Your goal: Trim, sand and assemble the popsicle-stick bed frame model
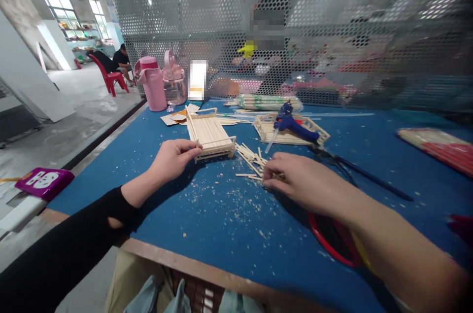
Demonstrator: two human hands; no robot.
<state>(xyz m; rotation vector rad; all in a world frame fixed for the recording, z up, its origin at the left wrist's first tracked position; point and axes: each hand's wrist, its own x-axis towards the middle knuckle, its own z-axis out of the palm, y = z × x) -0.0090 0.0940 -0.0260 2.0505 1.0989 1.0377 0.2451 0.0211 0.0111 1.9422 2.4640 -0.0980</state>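
On the blue tabletop (pixel 218 219) stands a small bed-like frame of thin wooden sticks (pixel 210 131). My left hand (pixel 173 159) pinches its near left corner between thumb and fingers. Right of the frame lies a loose pile of short sticks (pixel 251 156). The curled fingers of my right hand (pixel 286 172) are at the pile's right edge; whether a stick is between them is hard to make out. Behind that hand, a blue glue gun (pixel 295 126) rests on a second stick frame (pixel 264 130).
Red-handled scissors (pixel 318 239) lie partly under my right forearm. Pink bottles (pixel 154 87) and bagged sticks (pixel 269 102) stand or lie along the mesh screen (pixel 155 22). A packet (pixel 439 148) lies right, a purple item (pixel 44 182) left. A person (pixel 121 59) sits far back.
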